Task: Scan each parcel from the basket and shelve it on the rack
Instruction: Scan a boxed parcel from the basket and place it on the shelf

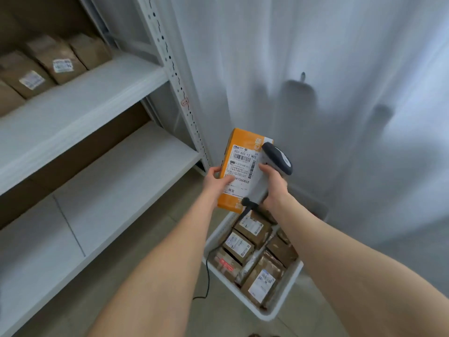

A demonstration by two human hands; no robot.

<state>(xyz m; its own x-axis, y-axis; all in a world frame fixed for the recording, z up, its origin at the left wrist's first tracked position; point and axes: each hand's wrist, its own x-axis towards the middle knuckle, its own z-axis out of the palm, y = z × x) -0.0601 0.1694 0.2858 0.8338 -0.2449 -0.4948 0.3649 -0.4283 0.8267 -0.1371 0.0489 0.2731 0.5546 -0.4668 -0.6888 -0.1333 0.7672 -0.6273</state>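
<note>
at frame centre the left hand grips the left edge of an orange parcel, label up. just right of it, the right hand holds a scanner with its head beside the label. below them a white basket holds brown parcels. the rack fills the left, with brown packages on its shelf at upper left. a white curtain hangs at right.

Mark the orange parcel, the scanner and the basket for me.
orange parcel [239, 164]: head view, its white label.
scanner [278, 155]: head view, its dark head.
basket [218, 231]: head view, its left wall.
</note>
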